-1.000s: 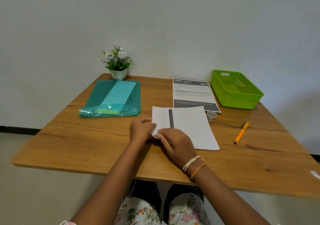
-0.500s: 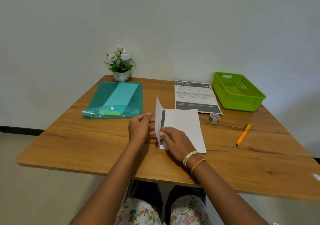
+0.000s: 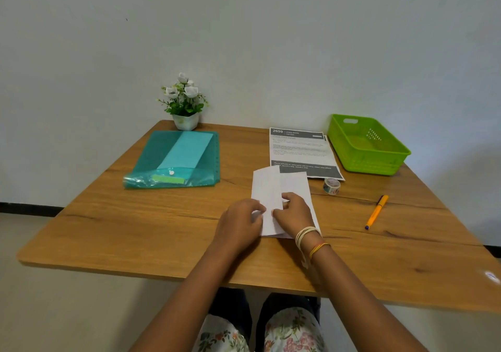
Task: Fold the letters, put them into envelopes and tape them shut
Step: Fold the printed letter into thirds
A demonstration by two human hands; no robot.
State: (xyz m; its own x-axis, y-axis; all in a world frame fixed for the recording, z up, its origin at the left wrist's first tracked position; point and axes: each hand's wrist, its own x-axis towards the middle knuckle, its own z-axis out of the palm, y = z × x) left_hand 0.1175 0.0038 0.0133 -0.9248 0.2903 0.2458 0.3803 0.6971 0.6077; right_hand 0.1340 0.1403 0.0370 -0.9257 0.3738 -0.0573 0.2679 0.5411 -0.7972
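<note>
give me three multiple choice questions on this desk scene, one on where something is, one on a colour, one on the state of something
1. Where does the roll of tape lie?
A. in the basket
B. on the table, just right of the folded letter
C. on the teal folder

2. What colour is the basket?
A. bright green
B. red
C. white

3. What state is the letter under the hands in?
A. flat and unfolded
B. crumpled into a ball
C. partly folded, one flap laid over the rest

Answers: 1 B, the tape sits on bare wood of the table between letter and pen. 2 A, its walls are bright green. 3 C, the left hand and right hand press on a flap that overlaps the sheet.
</note>
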